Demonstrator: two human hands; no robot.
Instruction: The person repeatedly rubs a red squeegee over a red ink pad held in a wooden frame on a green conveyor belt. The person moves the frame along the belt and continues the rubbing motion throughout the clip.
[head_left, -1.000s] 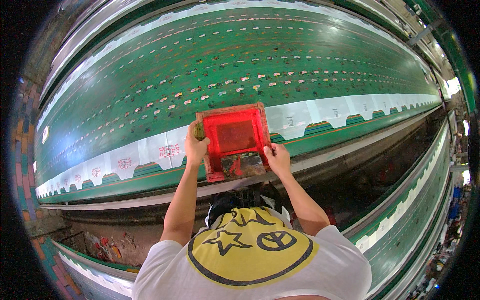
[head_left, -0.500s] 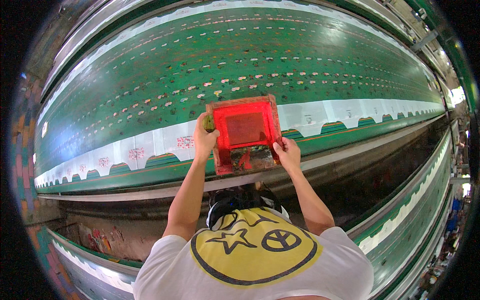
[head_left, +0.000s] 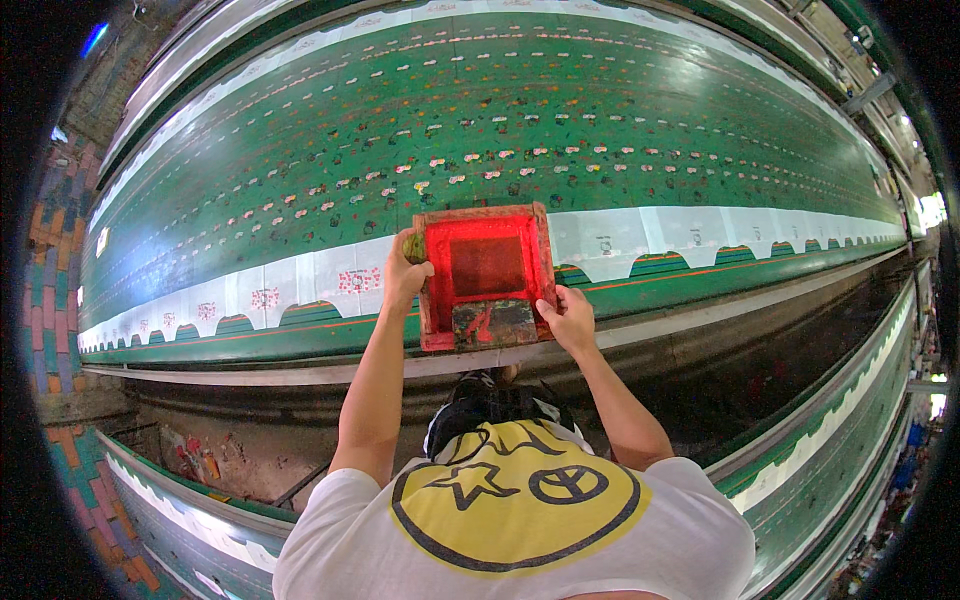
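A small wooden printing screen [head_left: 480,214] with bright red ink around its inner edges sits over the white cloth strip [head_left: 310,272] along the near side of the long green table. My left hand [head_left: 405,272] grips its left side, fingers on the outside by a greenish patch [head_left: 414,246] and thumb toward the frame. At the lower right corner, my right hand [head_left: 568,318] holds the frame, thumb on top. A dark, red-smeared panel [head_left: 495,324] fills the screen's near end. Left of the screen the cloth bears red prints; to the right, only small dark ones. Cloth beneath the screen is hidden.
The green table [head_left: 560,110] carries rows of small white and coloured marks. A pale rail [head_left: 300,376] runs along its near edge, with a dark aisle [head_left: 690,365] below. Another green table [head_left: 820,440] with white strips lies behind me at right. Brick paving [head_left: 50,310] shows far left.
The screen has turned from a slight tilt to sit squarer with the table edge, both hands still on it. The whole view has shifted slightly.
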